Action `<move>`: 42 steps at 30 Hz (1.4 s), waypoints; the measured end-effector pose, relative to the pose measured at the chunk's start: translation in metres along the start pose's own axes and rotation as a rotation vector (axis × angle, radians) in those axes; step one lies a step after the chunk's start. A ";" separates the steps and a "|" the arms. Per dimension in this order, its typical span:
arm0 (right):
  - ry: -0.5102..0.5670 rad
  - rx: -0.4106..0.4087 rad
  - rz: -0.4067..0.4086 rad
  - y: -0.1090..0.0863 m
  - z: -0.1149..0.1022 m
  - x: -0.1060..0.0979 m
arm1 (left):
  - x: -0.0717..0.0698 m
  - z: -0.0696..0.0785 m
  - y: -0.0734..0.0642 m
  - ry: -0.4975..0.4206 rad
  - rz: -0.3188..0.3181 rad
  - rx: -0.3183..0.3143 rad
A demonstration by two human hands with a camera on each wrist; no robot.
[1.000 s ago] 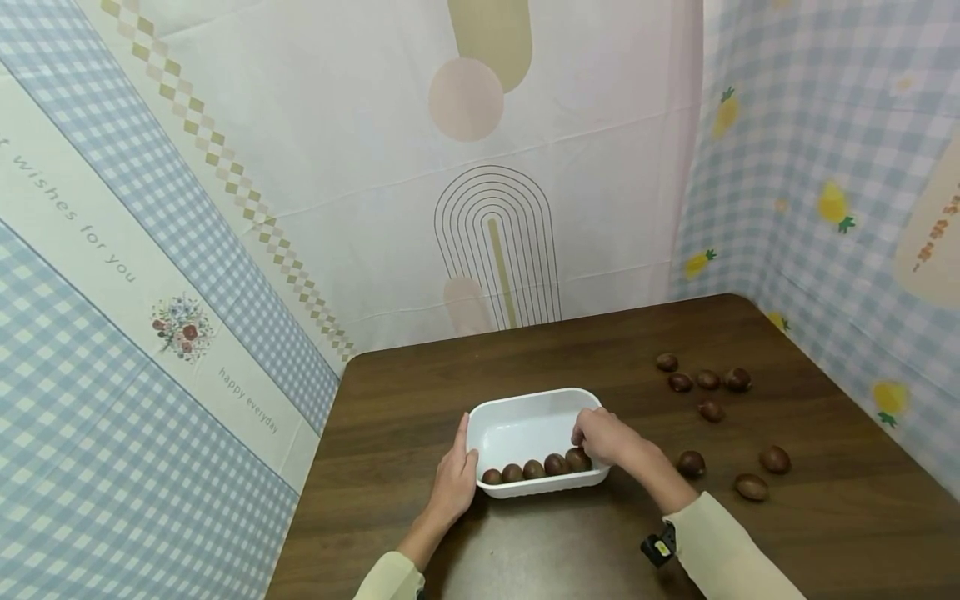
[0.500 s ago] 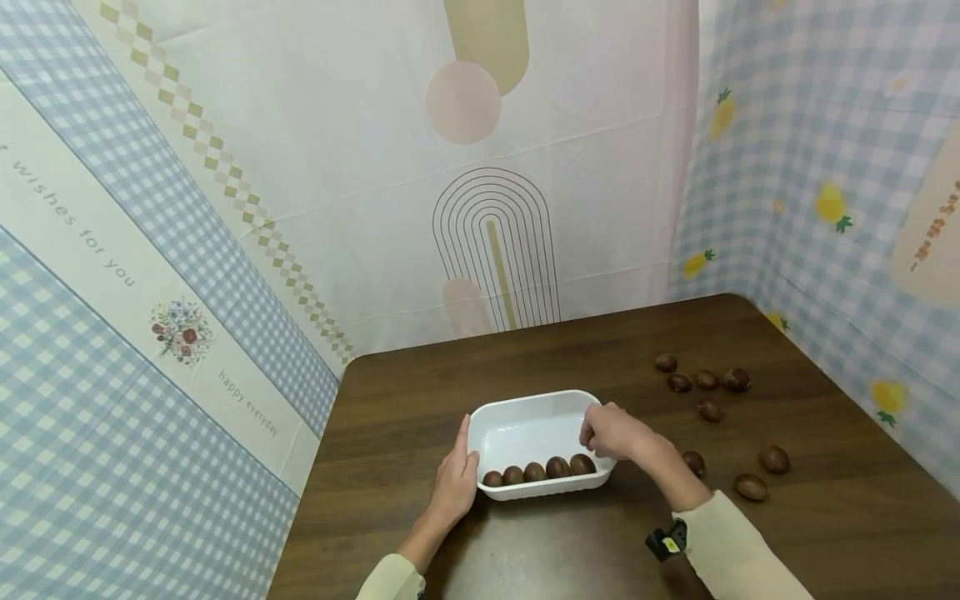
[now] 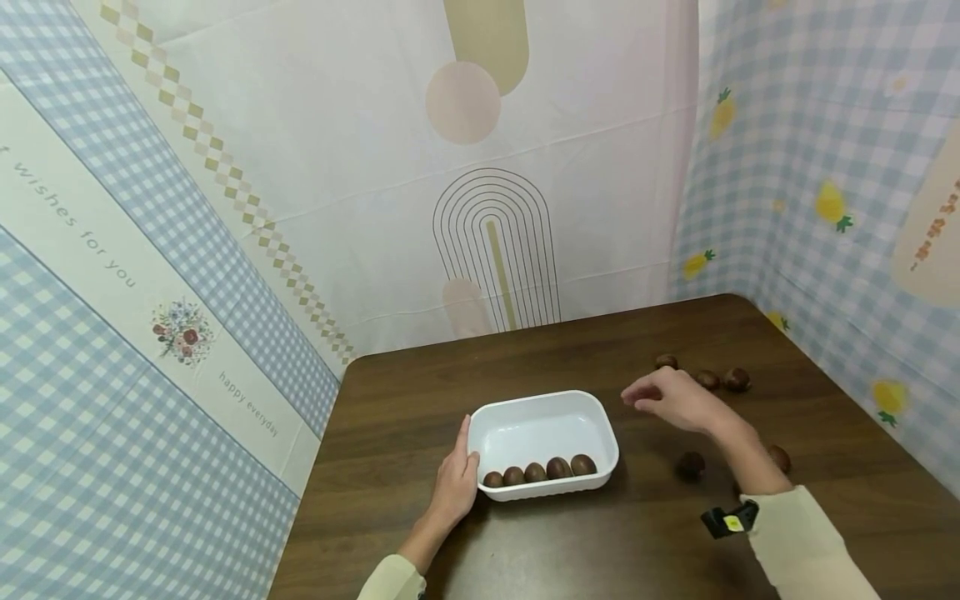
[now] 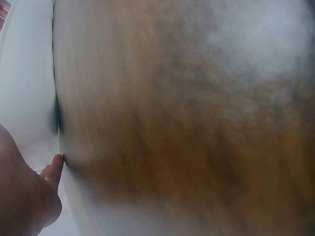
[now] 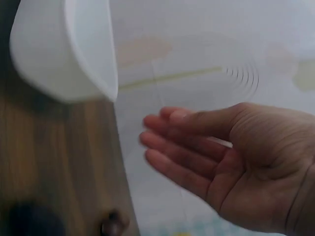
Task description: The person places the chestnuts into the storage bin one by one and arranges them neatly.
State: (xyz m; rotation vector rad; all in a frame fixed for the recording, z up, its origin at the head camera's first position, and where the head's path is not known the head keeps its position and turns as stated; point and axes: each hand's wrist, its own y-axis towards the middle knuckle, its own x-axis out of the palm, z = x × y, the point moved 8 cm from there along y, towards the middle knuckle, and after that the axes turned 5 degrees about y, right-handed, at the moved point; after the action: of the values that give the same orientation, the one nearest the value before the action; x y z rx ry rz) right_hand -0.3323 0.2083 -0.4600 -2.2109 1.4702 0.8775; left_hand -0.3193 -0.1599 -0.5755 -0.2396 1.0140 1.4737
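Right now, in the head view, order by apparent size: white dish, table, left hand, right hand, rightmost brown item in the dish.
Table
White dish
Left hand, right hand: too alike to rank
Rightmost brown item

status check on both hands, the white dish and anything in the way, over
Left hand against white dish; right hand empty, above table. Five brown nut-like pieces in row inside. Right forearm partly blocking view of loose piece.
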 end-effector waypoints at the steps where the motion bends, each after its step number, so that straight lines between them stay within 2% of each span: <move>1: -0.027 -0.013 0.018 -0.003 0.005 -0.006 | 0.002 -0.003 -0.001 0.011 0.004 0.008; 5: -0.041 -0.024 0.095 -0.014 0.026 -0.027 | -0.002 0.003 0.001 -0.021 -0.028 -0.027; 8: -0.032 -0.019 0.173 -0.025 0.043 -0.043 | -0.005 0.010 0.002 -0.039 -0.073 -0.099; 11: -0.043 -0.010 0.244 -0.039 0.059 -0.055 | -0.004 0.011 0.002 -0.019 -0.101 -0.137; 16: -0.076 0.019 0.351 -0.067 0.088 -0.070 | -0.003 0.010 0.002 -0.020 -0.111 -0.141; 21: -0.098 0.069 0.434 -0.103 0.119 -0.076 | -0.002 0.009 0.003 -0.028 -0.109 -0.128; 26: -0.043 0.151 0.472 -0.135 0.149 -0.077 | -0.004 0.010 0.003 -0.028 -0.103 -0.126; 29: 0.015 0.158 0.486 -0.149 0.161 -0.074 | -0.003 0.009 0.003 -0.023 -0.101 -0.133; 37: 0.166 0.170 0.425 -0.170 0.179 -0.050 | -0.003 0.010 0.002 -0.007 -0.083 -0.113; 39: 0.161 0.182 0.400 -0.172 0.180 -0.044 | -0.004 0.010 0.002 -0.015 -0.078 -0.101; 42: 0.091 0.195 0.392 -0.174 0.178 -0.037 | -0.001 0.005 0.003 -0.022 -0.071 -0.090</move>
State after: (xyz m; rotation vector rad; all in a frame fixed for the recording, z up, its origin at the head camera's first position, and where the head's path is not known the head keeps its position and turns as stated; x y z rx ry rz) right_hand -0.2377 0.4089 -0.5781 -1.8750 1.9843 0.7128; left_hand -0.3191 -0.1568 -0.5701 -0.3205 0.9132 1.4558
